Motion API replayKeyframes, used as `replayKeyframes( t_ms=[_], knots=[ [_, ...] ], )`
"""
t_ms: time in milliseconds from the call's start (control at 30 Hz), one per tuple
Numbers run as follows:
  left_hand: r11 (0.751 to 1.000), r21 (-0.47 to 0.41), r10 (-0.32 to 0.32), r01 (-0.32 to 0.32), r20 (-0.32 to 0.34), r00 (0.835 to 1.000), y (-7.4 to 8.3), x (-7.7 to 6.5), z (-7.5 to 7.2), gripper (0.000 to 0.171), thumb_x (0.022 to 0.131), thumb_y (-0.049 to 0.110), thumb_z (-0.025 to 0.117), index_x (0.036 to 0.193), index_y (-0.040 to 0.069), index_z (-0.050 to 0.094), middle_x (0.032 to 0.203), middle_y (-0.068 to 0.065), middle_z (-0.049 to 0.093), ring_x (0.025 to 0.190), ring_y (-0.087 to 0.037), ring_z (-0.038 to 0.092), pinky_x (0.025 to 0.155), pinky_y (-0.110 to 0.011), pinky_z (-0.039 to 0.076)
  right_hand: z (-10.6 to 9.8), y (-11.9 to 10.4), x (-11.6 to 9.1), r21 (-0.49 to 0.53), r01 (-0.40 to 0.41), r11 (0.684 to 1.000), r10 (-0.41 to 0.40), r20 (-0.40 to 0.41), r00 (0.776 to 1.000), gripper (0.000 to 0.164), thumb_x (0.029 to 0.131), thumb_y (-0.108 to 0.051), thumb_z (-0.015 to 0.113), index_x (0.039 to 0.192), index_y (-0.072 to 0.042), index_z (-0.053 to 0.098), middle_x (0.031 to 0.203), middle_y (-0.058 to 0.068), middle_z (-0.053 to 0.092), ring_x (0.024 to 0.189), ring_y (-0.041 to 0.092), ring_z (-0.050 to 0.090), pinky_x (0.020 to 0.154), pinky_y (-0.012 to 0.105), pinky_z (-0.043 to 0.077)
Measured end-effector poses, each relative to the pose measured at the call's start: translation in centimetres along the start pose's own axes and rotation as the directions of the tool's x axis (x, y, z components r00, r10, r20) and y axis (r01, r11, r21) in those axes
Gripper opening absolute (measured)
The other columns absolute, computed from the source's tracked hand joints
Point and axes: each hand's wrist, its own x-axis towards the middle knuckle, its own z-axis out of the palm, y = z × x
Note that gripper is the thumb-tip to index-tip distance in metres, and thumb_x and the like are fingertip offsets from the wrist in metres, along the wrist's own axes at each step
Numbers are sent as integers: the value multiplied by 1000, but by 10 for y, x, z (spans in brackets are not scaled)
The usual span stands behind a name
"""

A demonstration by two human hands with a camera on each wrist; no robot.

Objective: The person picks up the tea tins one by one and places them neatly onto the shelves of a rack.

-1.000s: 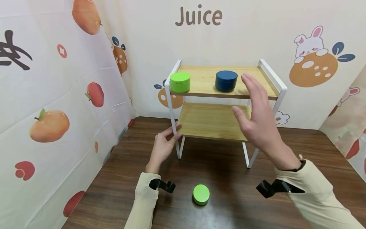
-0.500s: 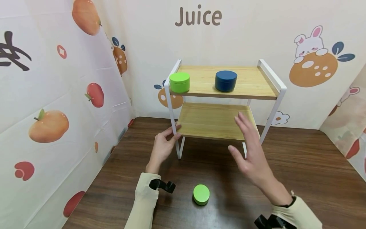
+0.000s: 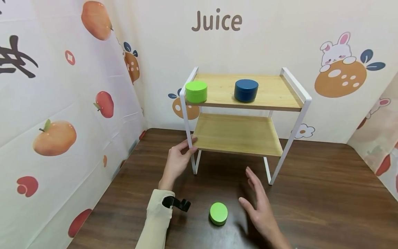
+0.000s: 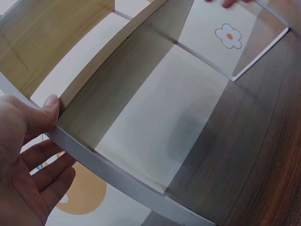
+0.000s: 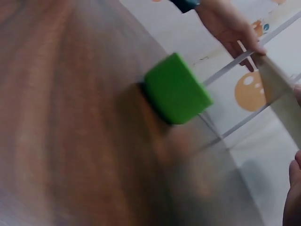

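In the head view a two-tier wooden shelf with a white frame (image 3: pixel 237 133) stands on the table. My left hand (image 3: pixel 176 162) grips its left side at the lower board, thumb in front. The left wrist view shows the thumb (image 4: pixel 51 106) on the board's edge and the fingers behind the white frame. A round green tin (image 3: pixel 219 213) sits on the table in front. Just right of it is my right hand (image 3: pixel 261 211), fingers extended and thumb apart, holding nothing. On the top board are another green tin (image 3: pixel 196 92) at the left and a dark blue tin (image 3: pixel 246 91).
The dark wooden table (image 3: pixel 326 193) reaches back to a printed cloth (image 3: pixel 264 38) behind the shelf. More printed cloth (image 3: pixel 77 103) hangs along the left side. The shelf's right leg (image 3: pixel 287 152) stands behind my right hand.
My right hand has come down from beside the blue tin on the top board to the table near the front green tin. My left hand keeps its hold on the shelf.
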Motion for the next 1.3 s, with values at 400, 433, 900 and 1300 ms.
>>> replayKeyframes(
  t_ms=[400,433,900,1300],
  knots=[
    [1000,12,2,-2,1,1000,0,0,2,33,101,23,72,134,16,75,149,-2,65,137,-24,63,99,-51,58,15,16,-35,259,-144,955,75,257,963,82,96,15,56,167,0,18,175,8,26,157,7,35,121,14,32],
    [1000,9,1,-1,0,1000,-1,1,2,33,101,23,73,134,16,75,149,-2,65,137,-24,63,99,-51,58,15,16,-37,270,-136,953,62,268,961,83,95,15,56,167,0,18,175,10,26,157,9,35,121,15,32],
    [1000,7,-1,1,-4,1000,-1,-1,2,33,102,21,72,134,16,75,151,-2,63,135,-25,64,98,-53,57,20,18,-41,306,-105,946,-16,369,929,84,93,14,61,166,3,20,170,17,35,154,16,44,120,23,41],
    [1000,17,-6,6,-9,1000,1,-1,1,33,102,23,72,133,15,75,150,-2,64,133,-25,66,96,-47,58,23,16,-39,264,-45,964,-64,391,918,86,92,10,69,164,6,22,163,31,39,149,21,52,118,19,40]
  ],
)
